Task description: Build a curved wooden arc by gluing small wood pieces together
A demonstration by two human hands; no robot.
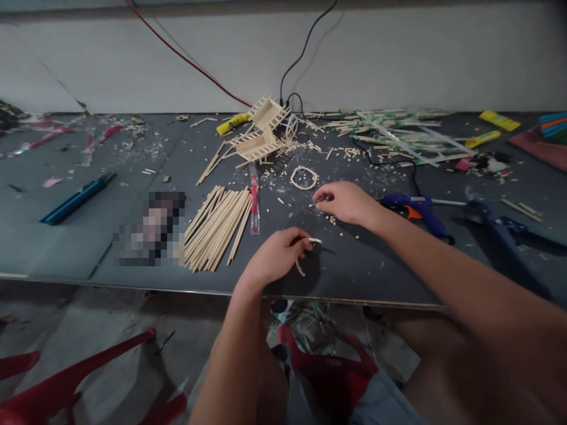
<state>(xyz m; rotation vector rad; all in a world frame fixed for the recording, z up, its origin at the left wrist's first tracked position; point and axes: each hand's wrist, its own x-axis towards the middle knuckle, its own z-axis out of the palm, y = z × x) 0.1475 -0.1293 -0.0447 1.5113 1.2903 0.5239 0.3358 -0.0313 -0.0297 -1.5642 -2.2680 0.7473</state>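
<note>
My left hand (pixel 283 251) is closed on a small curved wooden piece (pixel 315 240) near the table's front edge; its pale ends stick out past the fingers. My right hand (pixel 341 200) reaches over small wooden bits (pixel 331 219), with thumb and forefinger bent toward each other; whether anything is between them is too small to make out. Just beyond lies a ring of short wooden pieces (pixel 304 177). To the left is a bundle of thin round sticks (pixel 217 230). Two small wooden models with stick rails (pixel 257 146) stand behind the ring.
A blue glue gun (pixel 416 209) lies beside my right forearm, near a dark blue tool (pixel 500 242). At left are a blue cutter (pixel 77 199) and a pixelated object (pixel 155 229). Green-marked sticks (pixel 394 133) and cables lie at the back. Red chairs (pixel 88 378) stand below.
</note>
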